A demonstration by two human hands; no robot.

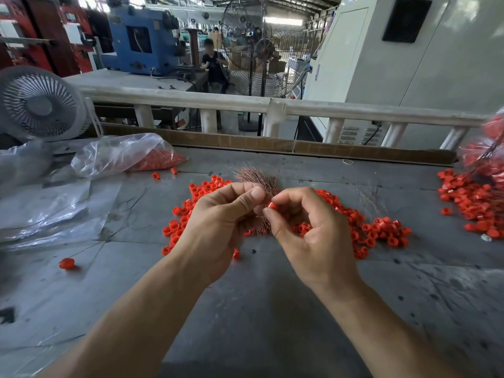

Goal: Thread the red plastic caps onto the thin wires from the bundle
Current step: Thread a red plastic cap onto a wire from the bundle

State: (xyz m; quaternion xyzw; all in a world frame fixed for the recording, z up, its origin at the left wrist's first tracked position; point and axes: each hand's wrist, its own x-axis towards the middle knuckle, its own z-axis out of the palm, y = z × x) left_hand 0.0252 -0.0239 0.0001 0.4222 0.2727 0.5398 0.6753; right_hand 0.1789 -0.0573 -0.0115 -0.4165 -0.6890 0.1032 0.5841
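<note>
Head view, left to right. At the upper left a small grey fan [41, 103] stands behind crumpled plastic bags [120, 155], one holding more red caps. A lone cap on a wire [66, 263] lies at the lower left of the grey table [259, 309].

In the centre, the left hand [218, 227] curls round the wire bundle [256, 177], whose copper strands fan out above its thumb. The right hand [313, 233] pinches one red cap [272, 205] between thumb and forefinger, just beside the left thumb, its other fingers loosely curled.

The cap looks light, hard and smooth, likely to slip, so holding it by the sides leaves its hole free. The wires seem thin and springy, best gripped near the tip.

Loose caps [376, 230] lie scattered under both hands; stray strands may snag. A finished heap [469, 203] sits at the right edge.
</note>
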